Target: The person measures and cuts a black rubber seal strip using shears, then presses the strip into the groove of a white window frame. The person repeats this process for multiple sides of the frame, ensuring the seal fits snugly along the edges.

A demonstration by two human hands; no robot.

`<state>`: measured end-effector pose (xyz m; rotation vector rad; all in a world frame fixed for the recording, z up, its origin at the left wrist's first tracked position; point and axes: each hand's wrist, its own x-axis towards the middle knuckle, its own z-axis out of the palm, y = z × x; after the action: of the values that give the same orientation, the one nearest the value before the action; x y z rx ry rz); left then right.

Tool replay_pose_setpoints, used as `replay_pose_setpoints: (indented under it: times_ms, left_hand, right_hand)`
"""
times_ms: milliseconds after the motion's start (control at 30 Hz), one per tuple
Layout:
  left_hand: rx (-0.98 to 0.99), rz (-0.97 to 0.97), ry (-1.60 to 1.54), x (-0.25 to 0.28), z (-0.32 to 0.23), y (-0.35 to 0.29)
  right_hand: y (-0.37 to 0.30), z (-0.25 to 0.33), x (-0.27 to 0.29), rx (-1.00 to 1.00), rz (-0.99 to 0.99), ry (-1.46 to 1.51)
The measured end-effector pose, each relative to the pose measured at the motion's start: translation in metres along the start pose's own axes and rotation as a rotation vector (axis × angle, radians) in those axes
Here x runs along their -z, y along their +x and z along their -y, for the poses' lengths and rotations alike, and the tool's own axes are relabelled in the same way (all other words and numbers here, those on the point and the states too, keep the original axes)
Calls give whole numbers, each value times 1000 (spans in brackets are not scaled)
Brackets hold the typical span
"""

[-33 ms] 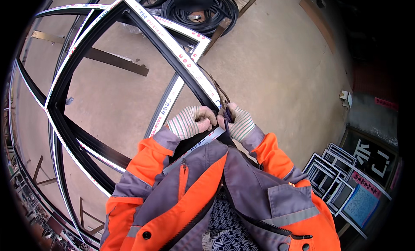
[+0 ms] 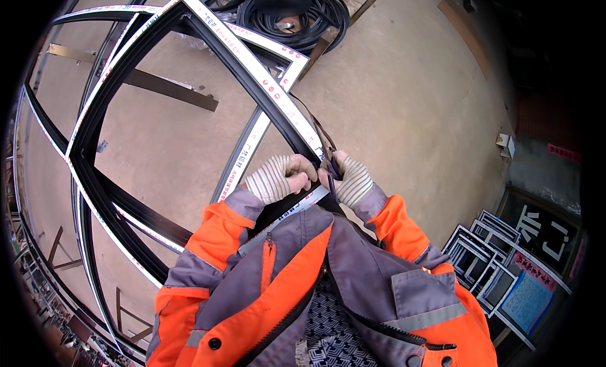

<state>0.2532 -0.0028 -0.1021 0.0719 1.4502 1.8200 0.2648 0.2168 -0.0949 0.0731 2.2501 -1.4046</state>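
A large window frame [image 2: 247, 62], black inside with white printed film on its faces, stands tilted before me. Its near right corner is between my hands. My left hand [image 2: 278, 177], in a striped knit glove, has its fingers curled in a pinch at the inner edge of that corner; what the fingertips hold is hidden. My right hand [image 2: 351, 179], gloved alike, closes round a thin dark strip [image 2: 331, 182] just outside the corner. Part of a dark strip [image 2: 319, 126] also loops above the hand, beside the frame. Both hands' fingertips nearly meet.
Another white-filmed frame [image 2: 243, 157] crosses beneath the first. Coils of black strip [image 2: 334, 19] lie on the floor [image 2: 404, 83] beyond. A dark bar [image 2: 170, 91] passes under the frames. Small white frames [image 2: 483, 259] lean in a stack at the right, near a dark sign board [image 2: 548, 231].
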Motion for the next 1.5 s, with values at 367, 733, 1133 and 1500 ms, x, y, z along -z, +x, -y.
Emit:
replay_pose_setpoints:
  times_ms: [367, 733, 1133, 1500]
  left_hand:
    - [193, -712, -41, 32, 66, 58]
    - [-178, -1095, 33, 24, 122, 109]
    - [17, -1027, -6, 22, 105, 98]
    - [-6, -1057, 390, 11, 117, 92]
  right_hand:
    - [11, -27, -1, -66, -329, 192]
    - [21, -39, 5, -115, -296, 112]
    - [25, -43, 12, -164, -215, 156]
    - [27, -39, 19, -164, -138, 121]
